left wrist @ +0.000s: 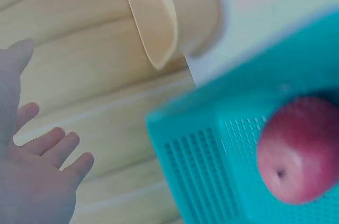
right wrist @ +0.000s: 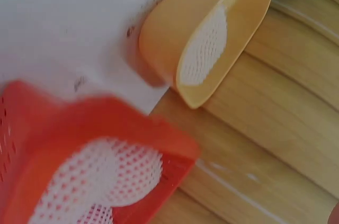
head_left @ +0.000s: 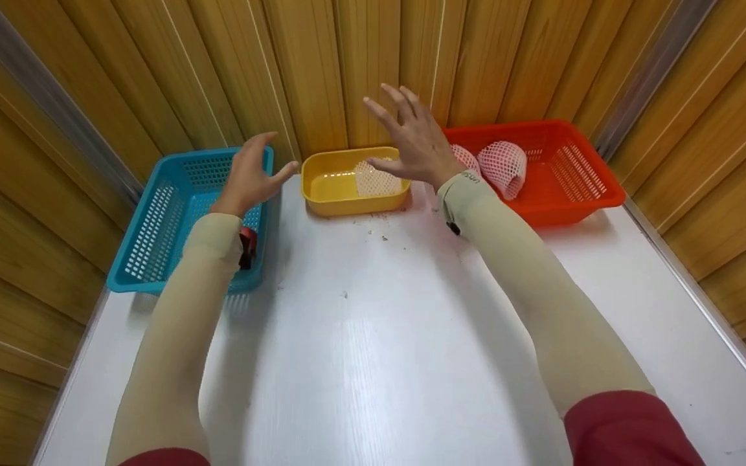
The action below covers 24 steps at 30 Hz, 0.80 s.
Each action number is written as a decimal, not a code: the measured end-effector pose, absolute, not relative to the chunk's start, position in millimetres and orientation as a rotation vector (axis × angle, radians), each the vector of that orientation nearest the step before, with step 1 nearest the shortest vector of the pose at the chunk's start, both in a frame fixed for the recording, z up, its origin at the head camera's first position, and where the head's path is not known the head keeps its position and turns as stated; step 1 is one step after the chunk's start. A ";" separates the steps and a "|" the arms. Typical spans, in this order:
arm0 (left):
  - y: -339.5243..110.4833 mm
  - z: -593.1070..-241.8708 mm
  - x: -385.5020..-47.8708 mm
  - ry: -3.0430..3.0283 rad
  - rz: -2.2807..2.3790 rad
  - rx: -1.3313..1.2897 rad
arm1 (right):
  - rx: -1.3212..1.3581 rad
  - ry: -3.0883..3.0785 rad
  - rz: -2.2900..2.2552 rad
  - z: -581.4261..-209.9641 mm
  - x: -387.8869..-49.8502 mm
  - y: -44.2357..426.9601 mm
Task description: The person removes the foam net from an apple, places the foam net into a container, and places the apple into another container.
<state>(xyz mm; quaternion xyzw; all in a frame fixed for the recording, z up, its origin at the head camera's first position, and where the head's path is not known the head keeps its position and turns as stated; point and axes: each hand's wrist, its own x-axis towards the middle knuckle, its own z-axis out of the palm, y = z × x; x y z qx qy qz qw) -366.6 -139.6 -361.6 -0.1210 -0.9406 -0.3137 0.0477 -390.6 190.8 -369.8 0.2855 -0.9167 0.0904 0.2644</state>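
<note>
Tabletop [head_left: 360, 336]: fruit [left wrist: 299, 152] in blue basket [head_left: 153, 226]

Glare on tabletop [head_left: 353, 362]; wrist views hazy, blurred.

The left hand [head_left: 248, 175] hangs over the blue basket [head_left: 146, 233], thumb apart from the fingers. The right hand [head_left: 421, 145], fingers spread, is near the yellow tub [head_left: 353, 206], which holds a white net [head_left: 378, 181], and the red basket [head_left: 548, 217] with two nets [head_left: 501, 162].

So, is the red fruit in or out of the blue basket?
In: the left wrist view shows the red fruit inside the blue basket, with the basket's perforated surface around it.
</note>
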 end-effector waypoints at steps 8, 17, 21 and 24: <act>-84.4 -369.6 -357.0 -2.810 -0.968 -0.563 | 0.658 -2.475 0.214 -358.2 -405.3 232.8; -37.1 -384.8 -344.9 -2.839 -0.995 -0.640 | 0.589 -2.526 0.172 -352.4 -417.7 265.9; -22.3 -391.2 -339.5 -2.838 -0.995 -0.668 | 0.585 -2.527 0.165 -353.5 -421.4 277.1; -10.4 -395.6 -336.0 -2.835 -0.992 -0.688 | 0.556 -2.546 0.162 -354.3 -424.0 286.3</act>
